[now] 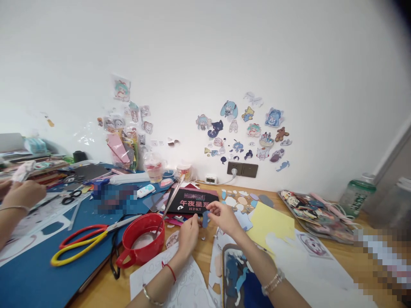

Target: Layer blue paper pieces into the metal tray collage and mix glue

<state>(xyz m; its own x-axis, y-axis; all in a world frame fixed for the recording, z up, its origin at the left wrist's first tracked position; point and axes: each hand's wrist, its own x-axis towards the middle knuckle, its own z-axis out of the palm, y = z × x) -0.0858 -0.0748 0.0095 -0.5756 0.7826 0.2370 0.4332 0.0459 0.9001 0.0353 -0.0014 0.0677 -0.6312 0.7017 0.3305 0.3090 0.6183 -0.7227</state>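
Note:
Between my hands is a small blue-grey paper piece [205, 219], pinched by the fingertips of my right hand [224, 219]. My left hand [189, 234] is closed beside it, fingertips close to the piece's left edge; what they grip, if anything, is hidden. Just behind lies a black card [181, 206] with pink lettering. Left of my left hand stands a red mug [144, 252] with a whitish content and a metal spoon [174, 197] leaning in it. Under my left forearm is a white sheet with line drawings [189, 284].
Red-and-yellow scissors [80, 248] lie on a blue board [35, 280] at left. Another person's hand [27, 196] works at far left. Cut paper pieces [242, 201], yellow paper [272, 224], a blue-filled case [224, 273] and a green bottle [358, 194] are to the right.

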